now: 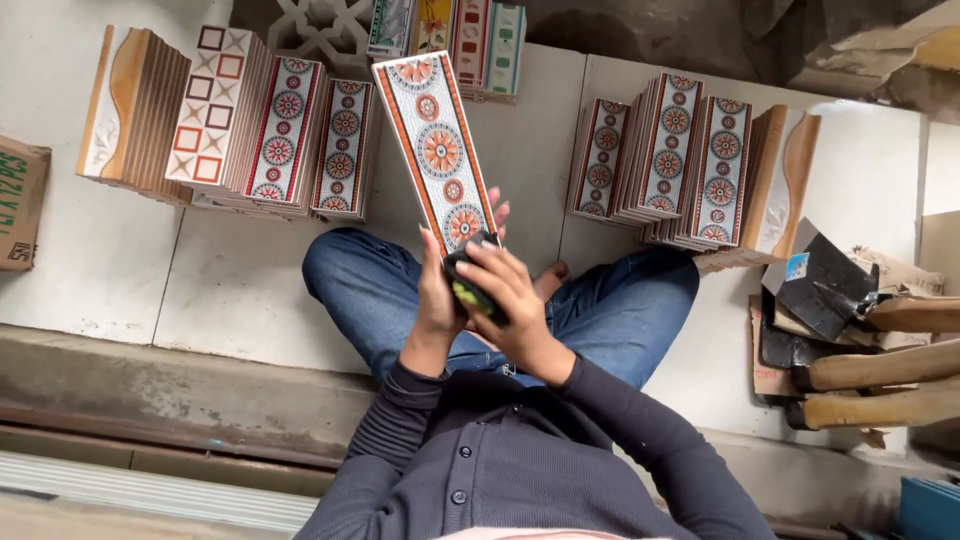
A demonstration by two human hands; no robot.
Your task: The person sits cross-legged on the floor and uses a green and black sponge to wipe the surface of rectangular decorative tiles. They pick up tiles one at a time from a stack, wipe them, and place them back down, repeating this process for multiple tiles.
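My left hand (437,290) grips the near end of a long patterned border tile (436,145) with orange and red round motifs, held up in front of me over my crossed legs in blue jeans (620,310). My right hand (510,295) presses a small dark pad with a green-yellow edge (468,285) against the tile's near end. The tile's far end points away toward the stacks at the back.
Stacks of patterned tiles stand on edge at the left (280,135) and right (680,165) on the pale floor (200,270). A cardboard box (20,200) sits at far left. Wooden-handled tools (870,370) and dark scraps lie at the right.
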